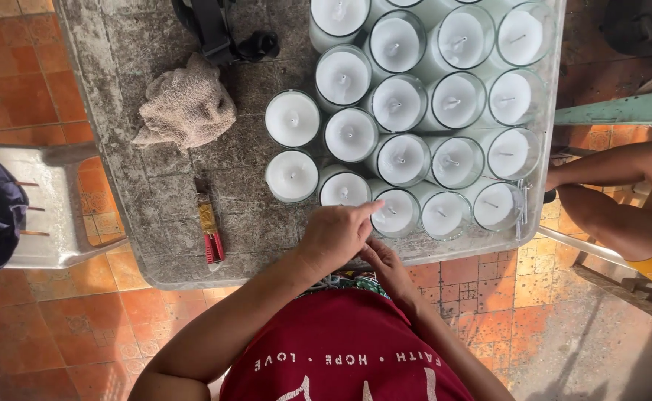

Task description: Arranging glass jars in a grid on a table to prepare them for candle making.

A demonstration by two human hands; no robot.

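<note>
White wax fills the glass candle (395, 212) that the left hand (335, 234) touches with its forefinger, holding nothing; the right hand (385, 261) lies open beneath it at the table (155, 223) edge. Wick-checking seems underway; the neighbouring candle (344, 188) needs a light touch.
</note>
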